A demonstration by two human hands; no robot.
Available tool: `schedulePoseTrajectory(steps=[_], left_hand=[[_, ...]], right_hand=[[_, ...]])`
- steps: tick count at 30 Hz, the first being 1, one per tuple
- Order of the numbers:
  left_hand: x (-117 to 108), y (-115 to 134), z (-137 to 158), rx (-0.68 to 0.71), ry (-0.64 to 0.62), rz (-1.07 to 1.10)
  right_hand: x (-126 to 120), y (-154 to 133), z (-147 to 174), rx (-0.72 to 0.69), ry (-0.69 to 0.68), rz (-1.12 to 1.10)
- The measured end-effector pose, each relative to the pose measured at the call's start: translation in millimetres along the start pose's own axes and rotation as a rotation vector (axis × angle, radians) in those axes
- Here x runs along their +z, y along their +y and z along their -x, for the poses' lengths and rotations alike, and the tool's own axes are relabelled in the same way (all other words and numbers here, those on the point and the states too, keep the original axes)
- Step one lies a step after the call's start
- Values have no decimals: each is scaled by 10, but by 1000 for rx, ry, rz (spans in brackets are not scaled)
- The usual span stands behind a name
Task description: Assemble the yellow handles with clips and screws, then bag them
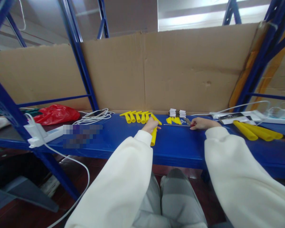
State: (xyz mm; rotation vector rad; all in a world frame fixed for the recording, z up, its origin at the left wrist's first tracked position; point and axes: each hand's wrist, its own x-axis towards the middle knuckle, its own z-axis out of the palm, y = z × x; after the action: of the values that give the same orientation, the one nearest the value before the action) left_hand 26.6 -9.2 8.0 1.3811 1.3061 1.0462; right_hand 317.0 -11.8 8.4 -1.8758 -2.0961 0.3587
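Observation:
My left hand [151,124] is closed around a yellow plastic piece [153,136] with a round, tube-like handle and an angled flat head. Its handle points toward me over the blue shelf [178,142]. A row of several similar yellow T-shaped pieces [138,117] lies just left of that hand. Farther right, my right hand [198,123] pinches the red end of a thin metal-shafted screwdriver [177,125], its shaft pointing left along the shelf. Small flat yellow parts [173,120] lie right behind the shaft, in front of stacked small white pieces [177,113].
Loose yellow tubes [257,130] lie at the right beside a white power strip [263,116]. On the left are a coiled white cable [95,116], a red plastic bag [58,114] and another power strip [46,134]. A cardboard panel [175,69] and blue posts [79,60] stand behind.

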Motion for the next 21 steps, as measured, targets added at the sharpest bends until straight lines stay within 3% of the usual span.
schedulePoseTrajectory(steps=[8,21], left_hand=[[4,-16,1,-13,19,5],[0,2,31,2,1,4]], right_hand=[[-25,-45,21,-15,81,-71],[28,-67,-11,-41,43,-71]])
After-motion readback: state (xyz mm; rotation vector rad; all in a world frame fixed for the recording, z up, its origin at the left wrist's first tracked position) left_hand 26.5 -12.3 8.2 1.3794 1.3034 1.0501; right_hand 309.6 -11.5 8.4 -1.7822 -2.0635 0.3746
